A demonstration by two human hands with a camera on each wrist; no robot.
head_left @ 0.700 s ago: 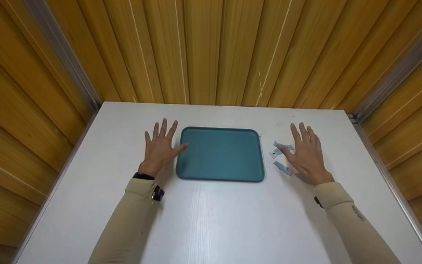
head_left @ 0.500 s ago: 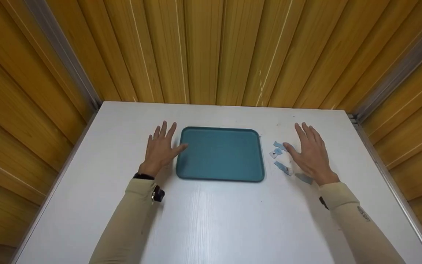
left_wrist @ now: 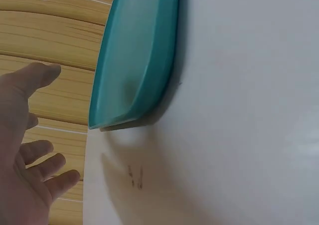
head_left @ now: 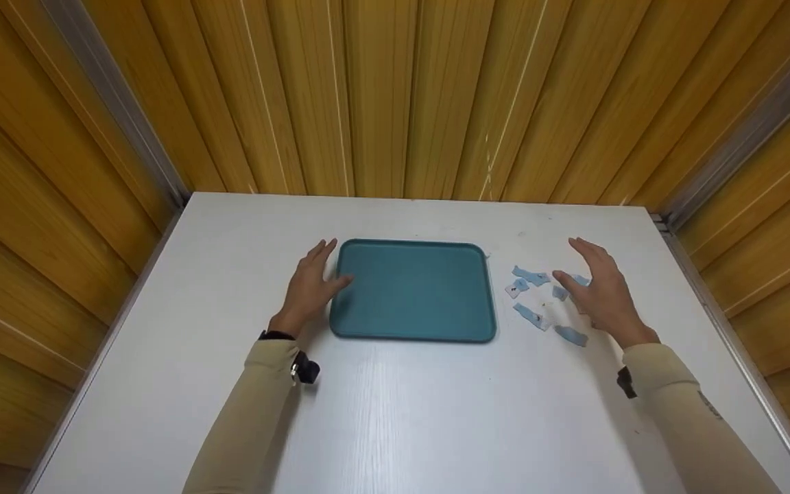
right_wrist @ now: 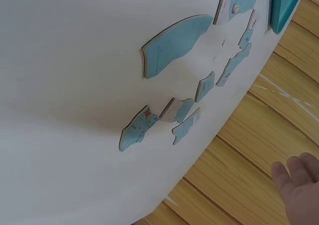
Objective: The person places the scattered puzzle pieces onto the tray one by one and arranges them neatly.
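Note:
A teal rectangular tray [head_left: 412,291] lies on the white table in the head view. At its left edge is my left hand [head_left: 307,291], thumb over the rim and the other fingers held together; nothing is in its grasp. Flat, irregular light-blue puzzle pieces lie scattered right of the tray, among them a wavy strip [head_left: 531,276] and a curved piece [head_left: 570,335]. Over the rightmost ones hovers my right hand [head_left: 604,291], empty, thumb and fingers apart, hiding part of them. The right wrist view shows several pieces, including a large curved one [right_wrist: 177,43], and fingertips [right_wrist: 298,169] at the lower right.
The white table [head_left: 409,412] extends in front of the tray and to both sides. Yellow wood-patterned panels [head_left: 378,96] rise behind its far edge and along the sides. A black wrist device [head_left: 306,370] is strapped on the left arm.
My right hand has moved right and slightly nearer the body, uncovering more puzzle pieces. The left hand has turned, its spread fingers coming together. Tray and pieces have stayed put.

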